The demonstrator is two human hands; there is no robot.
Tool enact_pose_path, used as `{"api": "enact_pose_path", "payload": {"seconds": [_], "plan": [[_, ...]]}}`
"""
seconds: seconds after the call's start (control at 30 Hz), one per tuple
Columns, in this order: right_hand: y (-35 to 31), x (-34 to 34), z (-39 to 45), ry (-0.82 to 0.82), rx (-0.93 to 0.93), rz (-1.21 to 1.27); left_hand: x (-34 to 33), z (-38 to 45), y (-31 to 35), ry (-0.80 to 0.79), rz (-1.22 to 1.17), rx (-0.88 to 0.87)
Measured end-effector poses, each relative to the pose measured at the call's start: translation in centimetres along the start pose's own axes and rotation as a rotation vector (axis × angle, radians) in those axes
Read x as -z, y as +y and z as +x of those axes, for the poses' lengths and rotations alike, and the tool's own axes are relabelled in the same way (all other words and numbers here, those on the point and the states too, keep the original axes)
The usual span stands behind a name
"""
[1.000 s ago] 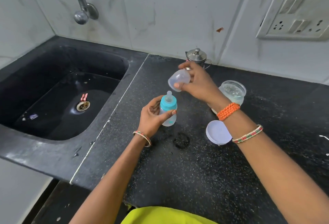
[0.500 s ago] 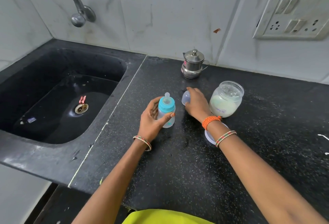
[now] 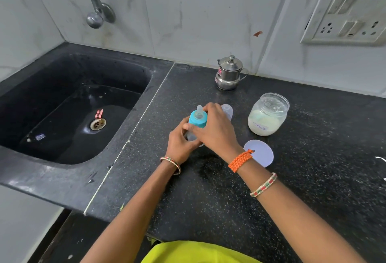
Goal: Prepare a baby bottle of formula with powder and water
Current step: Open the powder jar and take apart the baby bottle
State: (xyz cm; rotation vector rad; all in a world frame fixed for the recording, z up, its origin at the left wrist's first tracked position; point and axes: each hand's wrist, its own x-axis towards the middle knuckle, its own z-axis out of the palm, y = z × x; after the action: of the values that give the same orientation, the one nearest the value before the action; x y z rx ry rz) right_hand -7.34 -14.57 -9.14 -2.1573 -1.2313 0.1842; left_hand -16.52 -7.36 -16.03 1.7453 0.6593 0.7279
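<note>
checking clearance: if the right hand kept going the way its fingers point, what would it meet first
Likely the sink: the right hand, gripping the baby bottle's blue collar, points left and away. Depth is unclear.

Sink at the counter's left end, baby bottle mid-counter, bottle cap just right, formula jar further right, jar lid before it, steel pot at the back edge.
</note>
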Motion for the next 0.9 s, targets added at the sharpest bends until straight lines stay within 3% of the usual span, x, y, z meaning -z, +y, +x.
{"api": "enact_pose_path", "payload": {"seconds": [0.17, 0.47, 0.6, 0.7, 0.8, 0.9], "plan": [[0.9, 0.2, 0.8, 0.033, 0.031, 0.173, 0.7, 0.7, 0.4, -0.037, -0.022, 0.045], [3.2, 0.7, 2.4, -0.227, 0.195, 0.379, 1.5, 1.0, 0.3, -0.119, -0.049, 0.113], [3.7, 2.4, 4.8, -0.564, 0.240, 0.450, 1.6, 1.4, 0.5, -0.177, -0.054, 0.131], [3.6, 3.0, 5.6, -0.765, 0.172, 0.543, 1.6, 1.2, 0.5, -0.174, -0.036, 0.127], [4.1, 2.5, 4.3, -0.668, 0.097, 0.655, 1.5, 1.1, 0.6, -0.168, -0.039, 0.123], [4.1, 1.5, 1.9, -0.347, -0.016, 0.730, 1.4, 1.0, 0.7, -0.162, -0.042, 0.122]]}}
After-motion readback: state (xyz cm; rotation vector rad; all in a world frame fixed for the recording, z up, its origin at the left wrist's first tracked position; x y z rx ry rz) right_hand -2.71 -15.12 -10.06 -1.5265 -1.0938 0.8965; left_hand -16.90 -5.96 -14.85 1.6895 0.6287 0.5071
